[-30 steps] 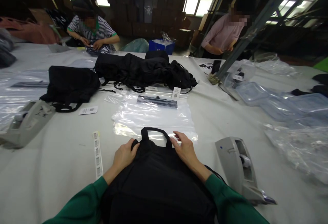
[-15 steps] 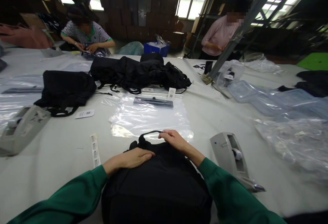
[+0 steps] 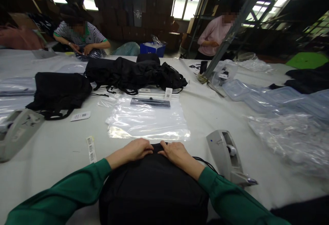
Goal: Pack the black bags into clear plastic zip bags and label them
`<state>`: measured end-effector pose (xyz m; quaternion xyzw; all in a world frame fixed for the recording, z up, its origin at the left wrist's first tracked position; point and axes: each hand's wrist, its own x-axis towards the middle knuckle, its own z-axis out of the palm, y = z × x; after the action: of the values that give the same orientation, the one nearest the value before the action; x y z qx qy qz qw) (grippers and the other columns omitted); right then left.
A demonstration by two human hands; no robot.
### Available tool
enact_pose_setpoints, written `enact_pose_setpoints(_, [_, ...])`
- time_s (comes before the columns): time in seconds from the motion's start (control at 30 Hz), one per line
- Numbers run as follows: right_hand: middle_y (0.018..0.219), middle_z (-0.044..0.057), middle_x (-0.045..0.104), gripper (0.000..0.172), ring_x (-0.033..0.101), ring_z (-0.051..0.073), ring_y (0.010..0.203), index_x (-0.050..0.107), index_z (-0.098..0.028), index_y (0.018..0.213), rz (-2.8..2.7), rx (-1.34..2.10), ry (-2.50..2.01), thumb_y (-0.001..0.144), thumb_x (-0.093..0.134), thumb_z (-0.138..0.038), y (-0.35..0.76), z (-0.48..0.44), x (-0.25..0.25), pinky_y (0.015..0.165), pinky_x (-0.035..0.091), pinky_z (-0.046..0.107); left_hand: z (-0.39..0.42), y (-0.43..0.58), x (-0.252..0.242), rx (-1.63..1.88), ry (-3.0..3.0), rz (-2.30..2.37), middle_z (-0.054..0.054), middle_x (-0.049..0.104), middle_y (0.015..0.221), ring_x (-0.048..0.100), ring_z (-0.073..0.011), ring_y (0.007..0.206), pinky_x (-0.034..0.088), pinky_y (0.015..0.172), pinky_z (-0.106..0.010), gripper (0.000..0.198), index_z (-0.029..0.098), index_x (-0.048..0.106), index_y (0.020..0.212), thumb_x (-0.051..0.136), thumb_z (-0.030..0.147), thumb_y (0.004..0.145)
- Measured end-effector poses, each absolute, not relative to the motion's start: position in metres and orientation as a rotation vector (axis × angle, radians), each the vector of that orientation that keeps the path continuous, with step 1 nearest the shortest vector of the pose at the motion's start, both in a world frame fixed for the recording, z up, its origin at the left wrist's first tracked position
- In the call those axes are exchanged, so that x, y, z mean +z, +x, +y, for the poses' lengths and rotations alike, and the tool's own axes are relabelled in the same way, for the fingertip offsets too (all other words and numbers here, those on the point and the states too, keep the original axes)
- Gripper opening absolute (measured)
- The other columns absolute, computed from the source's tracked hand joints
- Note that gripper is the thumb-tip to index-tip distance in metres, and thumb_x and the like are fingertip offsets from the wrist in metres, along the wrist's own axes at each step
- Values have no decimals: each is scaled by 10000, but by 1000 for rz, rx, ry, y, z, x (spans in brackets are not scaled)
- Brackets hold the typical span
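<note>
A large black fabric bag lies on the white table right in front of me. My left hand is closed on its far edge, fingers curled over the cloth. Just to the right, my right hand pinches the same edge, with a short stretch of black fabric showing between the two hands. A black cord sticks out beside my right wrist. Beyond the bag lies a stack of clear plastic bags with a dark printed strip near the top.
Tape dispensers stand at right and left. A label strip, white tags, black bags, a metal post and clear plastic are around. Two people stand across the table.
Both hands have come together at the bag's far edge. The left was lying flat on it and is now curled. My right hand no longer holds the strap loop, which is out of sight.
</note>
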<state>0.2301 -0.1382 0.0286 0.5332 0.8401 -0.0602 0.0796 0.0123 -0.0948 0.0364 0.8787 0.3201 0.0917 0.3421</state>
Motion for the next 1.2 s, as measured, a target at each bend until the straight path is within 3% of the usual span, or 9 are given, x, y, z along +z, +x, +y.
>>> enact_pose_setpoints(0.07, [817,125,688,315,663,273,754,565,-177,1110,2531,-192,1584,952,517,-445,230,-138,29,634,455,309,-88,16,23,187,2298,831,-67,658,760,598,-218,755,436,729,-285,200,219,739,825,545,271,819])
enact_pose_setpoints(0.2, [1018,108,640,176,616,243,905,596,-205,1065,2662,-302,1505,956,536,-330,234,-142,33,695,431,292,-86,15,10,150,2301,872,-91,632,777,591,-221,717,428,699,-304,205,180,705,694,520,195,782])
enact_pose_setpoints(0.37, [836,46,631,183,594,179,729,662,-192,895,2709,-529,1498,952,506,-268,238,-140,35,629,378,265,-92,10,16,172,2240,847,-46,682,880,609,-204,827,433,769,-275,221,229,707,890,495,269,845])
enact_pose_setpoints(0.53, [796,36,619,152,570,163,688,681,-188,822,2691,-752,1546,901,572,-259,238,-136,14,612,363,255,-93,12,-8,120,2166,940,-50,682,765,609,-207,720,413,653,-272,185,203,695,764,523,262,801])
enact_pose_setpoints(0.7, [787,26,631,19,569,163,700,650,-169,837,2644,-961,1732,827,637,-178,237,-134,-18,633,393,248,-95,18,-31,142,2095,1022,-68,681,798,610,-230,778,412,702,-290,203,196,688,777,499,262,814])
enact_pose_setpoints(0.83, [742,-3,624,64,556,149,673,641,-184,818,2641,-1054,1926,821,669,-242,241,-133,-17,634,415,237,-97,16,-28,193,2029,1032,-57,684,824,609,-216,796,412,718,-280,208,197,689,789,491,256,810])
enact_pose_setpoints(1.0, [725,35,642,375,557,166,694,661,-172,734,2599,-934,2271,953,428,-368,259,-127,26,665,416,268,-90,12,-8,262,1908,1020,-7,611,651,558,-170,636,392,605,-254,172,179,686,760,573,309,754])
enact_pose_setpoints(1.2, [650,-10,607,379,538,147,642,685,-183,726,2618,-1029,2179,910,470,-436,248,-112,58,618,392,246,-62,11,35,269,1761,967,18,556,635,496,-116,486,381,477,-224,318,161,651,852,540,455,807])
